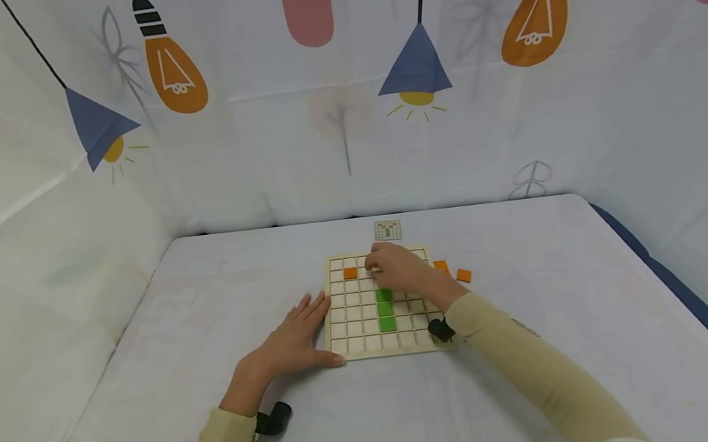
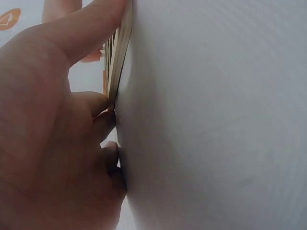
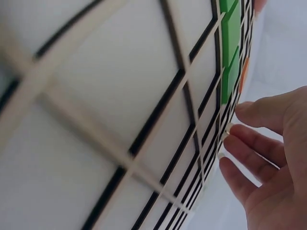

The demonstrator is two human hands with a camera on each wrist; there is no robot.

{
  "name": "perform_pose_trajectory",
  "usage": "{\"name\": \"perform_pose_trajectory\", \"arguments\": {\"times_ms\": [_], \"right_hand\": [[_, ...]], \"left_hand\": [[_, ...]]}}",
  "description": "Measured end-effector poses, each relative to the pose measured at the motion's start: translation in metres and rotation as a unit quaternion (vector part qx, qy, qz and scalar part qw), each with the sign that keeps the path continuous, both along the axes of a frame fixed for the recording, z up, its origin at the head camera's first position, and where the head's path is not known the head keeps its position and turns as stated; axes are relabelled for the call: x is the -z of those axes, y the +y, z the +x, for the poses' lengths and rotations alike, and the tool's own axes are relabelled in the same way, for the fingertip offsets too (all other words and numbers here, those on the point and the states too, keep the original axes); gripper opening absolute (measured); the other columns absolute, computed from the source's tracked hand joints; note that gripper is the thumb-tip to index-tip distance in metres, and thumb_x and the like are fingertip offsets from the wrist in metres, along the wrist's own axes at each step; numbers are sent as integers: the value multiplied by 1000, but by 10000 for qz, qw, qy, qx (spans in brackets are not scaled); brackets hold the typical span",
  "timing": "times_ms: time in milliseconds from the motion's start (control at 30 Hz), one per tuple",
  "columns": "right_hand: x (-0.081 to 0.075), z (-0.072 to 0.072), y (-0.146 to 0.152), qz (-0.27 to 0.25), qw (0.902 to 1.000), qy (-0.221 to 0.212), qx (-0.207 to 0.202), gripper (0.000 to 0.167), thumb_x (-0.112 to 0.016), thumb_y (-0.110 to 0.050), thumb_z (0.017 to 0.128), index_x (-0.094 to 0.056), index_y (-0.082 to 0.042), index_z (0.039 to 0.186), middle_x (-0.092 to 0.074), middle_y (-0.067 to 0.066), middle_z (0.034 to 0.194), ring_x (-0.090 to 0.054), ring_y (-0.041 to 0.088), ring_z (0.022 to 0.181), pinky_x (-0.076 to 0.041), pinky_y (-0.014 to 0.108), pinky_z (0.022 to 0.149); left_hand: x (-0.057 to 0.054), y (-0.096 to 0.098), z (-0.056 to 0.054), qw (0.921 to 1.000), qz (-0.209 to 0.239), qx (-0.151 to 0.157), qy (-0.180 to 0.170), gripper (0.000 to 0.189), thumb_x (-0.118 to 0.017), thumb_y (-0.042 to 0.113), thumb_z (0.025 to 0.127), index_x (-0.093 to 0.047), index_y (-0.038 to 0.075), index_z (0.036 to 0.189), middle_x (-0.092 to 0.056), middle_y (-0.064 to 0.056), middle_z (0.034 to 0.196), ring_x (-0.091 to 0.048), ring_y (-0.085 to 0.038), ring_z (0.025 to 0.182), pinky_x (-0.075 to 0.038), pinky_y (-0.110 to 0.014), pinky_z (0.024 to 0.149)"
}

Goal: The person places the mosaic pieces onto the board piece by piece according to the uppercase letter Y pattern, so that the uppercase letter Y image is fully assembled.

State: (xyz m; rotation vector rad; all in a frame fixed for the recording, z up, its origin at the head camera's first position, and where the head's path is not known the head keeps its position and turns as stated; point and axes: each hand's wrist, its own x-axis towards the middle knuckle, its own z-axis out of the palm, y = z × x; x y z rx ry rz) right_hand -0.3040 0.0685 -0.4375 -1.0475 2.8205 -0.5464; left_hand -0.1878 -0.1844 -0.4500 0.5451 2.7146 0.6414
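The left hand (image 1: 296,340) is lying at the left side of the white gridded board (image 1: 356,344), its fingers spreading wide, reaching along the left edge, while the thumb is touching the near left corner. The board is lying on the white-covered table (image 1: 366,426), and the right hand (image 1: 397,269) is reaching across it from the right, its bent fingertips hovering at or touching the far rows. In the right wrist view, only a narrow gap is showing between thumb and fingers; whether they are pinching a tile, I cannot tell.

Green tiles (image 1: 386,311) are forming a near-to-far column at the board's middle, just nearer than the right hand. One orange tile (image 1: 350,273) is sitting in a cell at the far left. Loose orange tiles (image 1: 464,275) are lying just right of the board, near the right forearm. A small pattern card (image 1: 387,230) is lying beyond the board's far edge. Behind the table, a white cloth (image 1: 294,162) is hanging, showing printed bulbs and lamps.
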Motion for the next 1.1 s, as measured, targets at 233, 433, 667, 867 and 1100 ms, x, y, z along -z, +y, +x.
{"name": "perform_pose_trajectory", "arguments": {"times_ms": [233,433,667,867,1100], "right_hand": [[-2,2,14,11,9994,341,15,24,-57,-5,97,-73,-7,115,-67,8,112,-64,22,100,-56,33,83],[-5,5,24,109,9991,392,100,25,-56,-6,96,-73,-7,115,-67,8,112,-64,23,104,-56,35,86],[-5,11,35,299,9988,176,334,28,-57,-9,96,-71,-9,120,-66,7,120,-60,26,117,-53,40,96],[-3,12,45,334,9981,174,487,27,-61,-10,95,-71,-11,120,-65,6,123,-59,25,121,-53,41,100],[-7,19,57,508,9960,137,718,27,-61,-12,95,-71,-12,120,-64,8,127,-55,27,128,-49,44,105]], "left_hand": [[-2,-1,-1,10000,27,-1,-3,114,-77,58,78,-16,8,160,-13,-7,169,-3,-36,156,-13,-55,126],[-4,-2,0,10000,40,22,-12,114,-78,58,78,-17,7,160,-14,-9,168,-3,-37,156,-13,-55,126],[-3,-1,-1,10000,55,6,-78,114,-78,58,77,-17,8,160,-13,-7,169,-3,-36,156,-12,-54,126],[0,0,-3,10000,14,-24,-65,114,-77,59,77,-16,10,160,-12,-5,169,-3,-34,157,-13,-53,126],[2,0,-3,10000,-40,-25,-79,115,-77,61,77,-16,11,160,-12,-4,169,-2,-33,157,-12,-52,127]]}}
